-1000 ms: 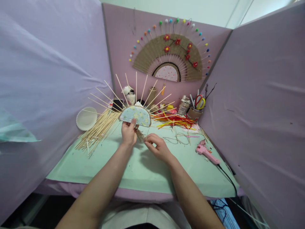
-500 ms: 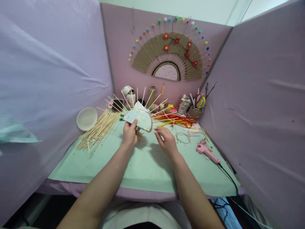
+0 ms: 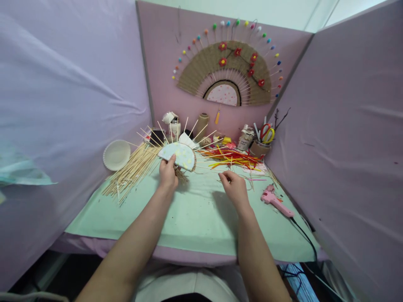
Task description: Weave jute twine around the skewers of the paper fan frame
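My left hand point(image 3: 168, 174) is closed on a half-round fan base point(image 3: 181, 155) covered in pale blue cloth with yellowish patches, thumb on its front. A brown cord-like trim follows its curved edge, and thin wooden sticks point(image 3: 200, 133) spread out from behind it like rays. Below the base, by my left fingers, hangs a brown bundle of fibres point(image 3: 181, 175). My right hand point(image 3: 234, 186) is to the right, over the table, with thumb and fingers pinched. A thin pale strand, seemingly twine point(image 3: 209, 168), runs from the base's lower right corner to these fingertips.
A pile of wooden sticks point(image 3: 134, 172) and a white dish point(image 3: 116, 155) are at left. Red and yellow strips point(image 3: 233, 158), jars point(image 3: 245, 138) and a scissors holder point(image 3: 260, 148) stand behind. At right lies a pink glue gun point(image 3: 275, 200). A finished fan point(image 3: 226, 63) hangs on the wall.
My right hand has moved right, away from the fan base, and the strand between them shows longer. The left hand and fan base have shifted slightly left; the view has turned a little.
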Demonstrator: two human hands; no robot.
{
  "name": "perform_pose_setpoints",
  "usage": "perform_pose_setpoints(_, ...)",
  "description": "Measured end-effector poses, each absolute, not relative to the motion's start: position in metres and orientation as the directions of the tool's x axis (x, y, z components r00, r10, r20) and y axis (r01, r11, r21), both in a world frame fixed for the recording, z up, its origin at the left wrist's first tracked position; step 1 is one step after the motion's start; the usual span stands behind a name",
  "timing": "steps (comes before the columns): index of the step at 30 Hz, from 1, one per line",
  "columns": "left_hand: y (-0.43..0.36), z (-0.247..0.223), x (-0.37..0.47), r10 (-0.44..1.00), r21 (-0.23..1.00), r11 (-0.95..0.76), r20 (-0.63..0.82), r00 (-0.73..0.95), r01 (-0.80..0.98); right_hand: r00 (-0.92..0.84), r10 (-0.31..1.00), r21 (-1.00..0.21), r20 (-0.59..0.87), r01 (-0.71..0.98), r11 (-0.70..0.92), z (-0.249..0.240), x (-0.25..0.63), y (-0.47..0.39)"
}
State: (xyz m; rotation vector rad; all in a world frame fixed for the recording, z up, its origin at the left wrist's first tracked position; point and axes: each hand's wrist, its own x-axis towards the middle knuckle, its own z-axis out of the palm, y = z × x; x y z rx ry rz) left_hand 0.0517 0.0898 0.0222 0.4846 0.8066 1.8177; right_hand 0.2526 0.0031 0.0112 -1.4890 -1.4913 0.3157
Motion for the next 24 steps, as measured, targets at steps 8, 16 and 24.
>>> perform_pose_setpoints(8,0.091,0.022,0.052,0.946,0.7,-0.169,-0.082,-0.313,-0.694,-0.104,0.993,-0.998,-0.063,0.036,-0.059,0.018,0.271,-0.007)
perform_pose_setpoints(16,0.082,0.03,0.055,0.983,0.66,0.008,-0.143,-0.116,-0.751,-0.207,0.976,-0.956,-0.061,-0.27,-0.117,0.016,0.278,-0.003)
perform_pose_setpoints(24,0.063,0.028,0.068,0.985,0.667,0.17,-0.143,0.1,-0.725,0.109,0.991,-0.988,0.079,-0.121,0.092,0.011,0.235,0.023)
